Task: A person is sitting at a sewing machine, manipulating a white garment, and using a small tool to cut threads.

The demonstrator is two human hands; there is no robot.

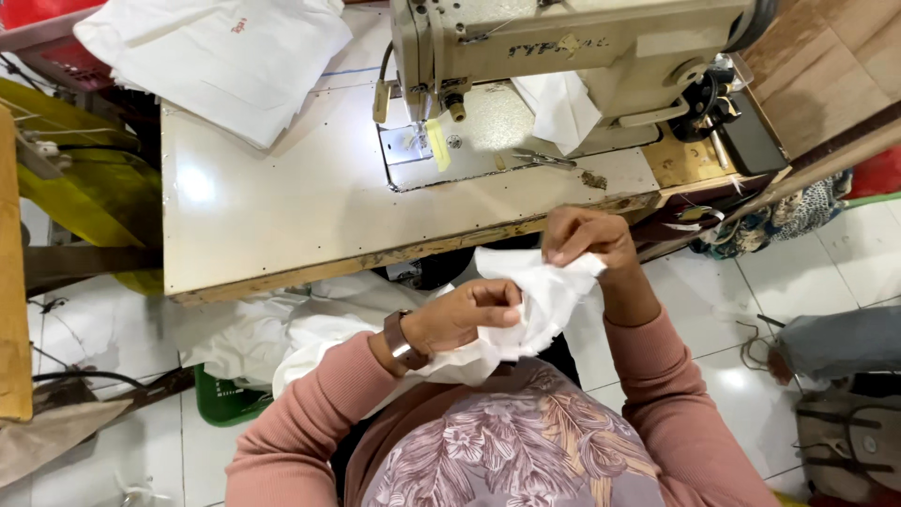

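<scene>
Both my hands hold a piece of white fabric [540, 300] in front of my chest, just below the near edge of the sewing table [282, 207]. My left hand [465, 317], with a watch on the wrist, pinches the cloth from the left. My right hand [587, 238] grips its upper edge with the fingertips. More white cloth [310, 333] trails down over my lap to the left. The beige sewing machine [563, 42] stands at the far side of the table, its needle area lit.
A stack of white fabric pieces [216, 52] lies at the table's far left. Small scissors [544, 160] rest beside the machine base. A green basket [225, 399] sits on the tiled floor at left, bags [849, 441] at right.
</scene>
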